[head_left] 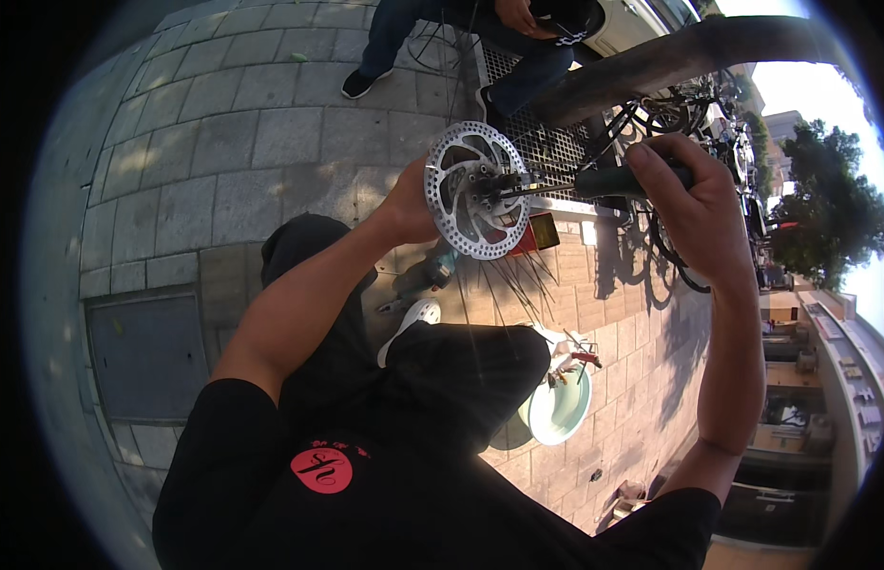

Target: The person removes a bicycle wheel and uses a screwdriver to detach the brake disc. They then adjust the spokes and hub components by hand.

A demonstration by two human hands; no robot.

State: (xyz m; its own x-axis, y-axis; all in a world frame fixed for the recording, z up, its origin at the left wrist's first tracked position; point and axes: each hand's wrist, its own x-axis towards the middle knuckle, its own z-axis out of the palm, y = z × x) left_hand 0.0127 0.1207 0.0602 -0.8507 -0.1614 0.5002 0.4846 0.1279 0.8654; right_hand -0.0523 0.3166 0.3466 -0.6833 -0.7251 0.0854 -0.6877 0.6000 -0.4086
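Black-sleeved arms are up: right hand fisted round a black-handled screwdriver, shaft lying level, tip pointing leftward into the hub of the perforated silver brake disc, gripped at its far edge by left hand.

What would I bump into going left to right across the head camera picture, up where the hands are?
Grey paving stones → left hand → round silver brake disc with holes → black-handled tool → right hand → green tree.
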